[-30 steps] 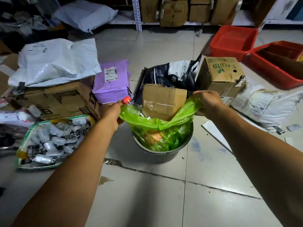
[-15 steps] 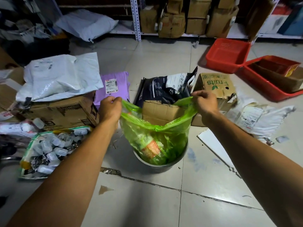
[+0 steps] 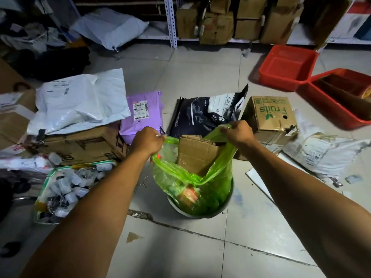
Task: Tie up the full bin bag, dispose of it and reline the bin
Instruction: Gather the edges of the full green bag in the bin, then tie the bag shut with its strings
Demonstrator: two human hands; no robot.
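A translucent green bin bag full of rubbish stands partly lifted out of a round grey metal bin on the tiled floor. A flattened cardboard box sticks up out of the bag's mouth, and orange and green rubbish shows through its side. My left hand grips the bag's left top edge. On the opposite side, my right hand grips the right top edge. Both hands hold the edges up above the bin.
Around the bin lie a purple parcel, a dark pet-food bag, a "Fruits" carton, white mailers, a tray of small plastic items and two red crates. Shelving with cartons stands behind.
Both hands have pulled the bag's edges higher and closer together, so the bag has risen out of the bin and the cardboard box has come up with it.
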